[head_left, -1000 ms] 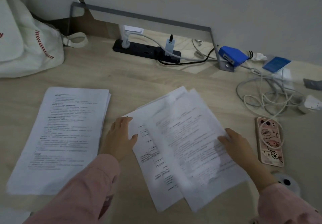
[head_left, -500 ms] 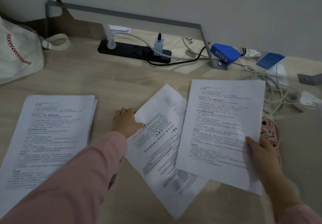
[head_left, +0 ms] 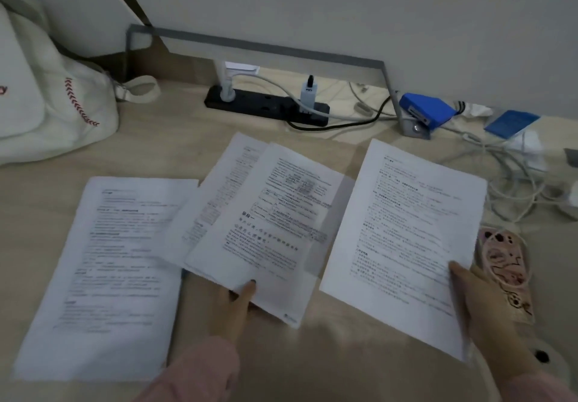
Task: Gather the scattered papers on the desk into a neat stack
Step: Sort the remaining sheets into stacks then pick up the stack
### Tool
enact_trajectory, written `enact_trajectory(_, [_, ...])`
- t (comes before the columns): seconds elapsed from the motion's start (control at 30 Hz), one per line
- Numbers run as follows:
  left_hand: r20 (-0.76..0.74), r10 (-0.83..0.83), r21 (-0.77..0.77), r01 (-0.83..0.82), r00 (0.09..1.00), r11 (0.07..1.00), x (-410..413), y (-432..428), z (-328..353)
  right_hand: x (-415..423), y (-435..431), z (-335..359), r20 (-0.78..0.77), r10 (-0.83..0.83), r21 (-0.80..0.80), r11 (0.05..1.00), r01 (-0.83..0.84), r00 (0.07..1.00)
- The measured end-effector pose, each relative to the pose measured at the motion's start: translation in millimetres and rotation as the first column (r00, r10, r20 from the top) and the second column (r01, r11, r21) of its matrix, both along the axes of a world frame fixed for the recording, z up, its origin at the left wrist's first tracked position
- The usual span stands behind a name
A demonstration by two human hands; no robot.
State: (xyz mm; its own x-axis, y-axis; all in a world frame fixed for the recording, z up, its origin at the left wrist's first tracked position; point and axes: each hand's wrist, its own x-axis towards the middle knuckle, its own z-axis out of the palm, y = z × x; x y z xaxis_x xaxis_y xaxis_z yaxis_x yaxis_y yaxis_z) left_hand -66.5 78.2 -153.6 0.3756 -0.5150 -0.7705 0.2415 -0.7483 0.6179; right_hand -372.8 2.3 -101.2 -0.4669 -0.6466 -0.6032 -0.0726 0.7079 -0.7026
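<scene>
While pinching two overlapping white printed sheets (head_left: 266, 223) in left hand (head_left: 233, 311), gripping one white page (head_left: 406, 239) in right hand (head_left: 481, 301), thumbs atop

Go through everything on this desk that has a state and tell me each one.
Left stack, flat on desk, untouched.
Middle sheets, fanned, pinched by left grip.
Right paper, held at its near corner by right grip.
Phone, face down beside right paper.
Power strip, two plugs inserted.
</scene>
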Motion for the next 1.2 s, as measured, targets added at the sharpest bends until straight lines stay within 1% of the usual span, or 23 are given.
enact_trajectory(0.07, [-0.052,-0.095,0.004,0.095,0.994,0.995,-5,7,0,10,1,-6,0.025,0.041,0.007,0.999,-0.041,0.999])
enact_trajectory(0.13, [-0.109,-0.146,-0.032,0.143,0.983,0.989,-7,11,4,24,3,-9,0.062,0.101,0.004,0.995,-0.101,0.993])
enact_trajectory(0.17, [-0.136,-0.146,-0.044,0.141,0.980,0.989,-5,11,6,29,4,-12,0.079,0.130,0.010,0.991,-0.132,0.988])
enact_trajectory(0.2, [-0.164,-0.109,-0.056,0.101,0.980,0.993,-2,12,6,35,4,-14,0.102,0.153,0.009,0.988,-0.155,0.983])
enact_trajectory(0.23, [-0.200,-0.031,-0.047,0.023,0.979,0.999,3,11,7,42,5,-18,0.119,0.168,0.017,0.985,-0.171,0.979])
enact_trajectory(0.3, [-0.232,0.175,-0.047,-0.191,0.957,0.981,15,9,9,57,5,-20,0.150,0.193,0.024,0.980,-0.198,0.970])
enact_trajectory(0.37, [-0.181,0.301,-0.088,-0.320,0.936,0.943,26,9,12,73,5,-24,0.175,0.196,0.035,0.978,-0.206,0.965])
enact_trajectory(0.4, [-0.159,0.316,-0.105,-0.334,0.935,0.937,29,9,14,82,6,-24,0.199,0.195,0.039,0.978,-0.207,0.960])
enact_trajectory(0.47, [-0.169,0.279,-0.111,-0.299,0.945,0.948,31,11,15,98,6,-27,0.250,0.186,0.043,0.978,-0.203,0.950])
enact_trajectory(0.53, [-0.146,0.159,-0.083,-0.172,0.976,0.982,29,13,14,111,3,-32,0.251,0.178,0.034,0.981,-0.192,0.951])
enact_trajectory(0.6, [-0.152,0.038,-0.053,-0.046,0.988,0.998,27,17,15,118,-1,-35,0.195,0.198,0.021,0.978,-0.206,0.961])
enact_trajectory(0.7, [-0.164,-0.033,-0.051,0.025,0.986,0.998,26,24,14,118,-3,-38,0.116,0.280,0.046,0.957,-0.287,0.953])
enact_trajectory(0.77, [-0.166,-0.042,-0.026,0.038,0.985,0.999,29,27,11,114,-2,-35,0.099,0.326,0.062,0.941,-0.332,0.940])
enact_trajectory(0.83, [-0.227,0.007,-0.008,-0.009,0.974,1.000,33,28,10,105,-4,-32,0.018,0.307,0.036,0.951,-0.308,0.951])
enact_trajectory(0.9, [-0.254,0.027,-0.026,-0.034,0.967,0.999,40,30,8,86,-9,-30,-0.067,0.209,-0.038,0.977,-0.212,0.976])
enact_trajectory(0.93, [-0.245,0.032,-0.041,-0.043,0.969,0.998,43,31,7,76,-11,-28,-0.056,0.143,-0.071,0.987,-0.147,0.988])
enact_trajectory(0.97, [-0.233,0.041,-0.052,-0.054,0.972,0.997,47,33,7,64,-12,-27,-0.006,0.102,-0.095,0.990,-0.102,0.995])
enact_trajectory(1.0, [-0.221,0.046,-0.066,-0.062,0.974,0.996,49,34,6,52,-13,-27,0.099,0.066,-0.102,0.993,-0.056,0.993])
enact_trajectory(1.03, [-0.213,0.050,-0.076,-0.068,0.976,0.995,51,35,6,42,-13,-28,0.218,0.040,-0.106,0.994,-0.017,0.975])
enact_trajectory(1.1, [-0.202,0.052,-0.087,-0.071,0.978,0.994,53,36,4,28,-12,-31,0.376,0.023,-0.096,0.995,0.014,0.926])
enact_trajectory(1.17, [-0.202,0.045,-0.084,-0.063,0.978,0.994,53,37,1,31,-8,-29,0.438,0.060,-0.054,0.998,-0.040,0.897])
enact_trajectory(1.2, [-0.211,0.041,-0.078,-0.059,0.977,0.995,53,38,-1,35,-6,-30,0.437,0.093,-0.050,0.996,-0.079,0.895])
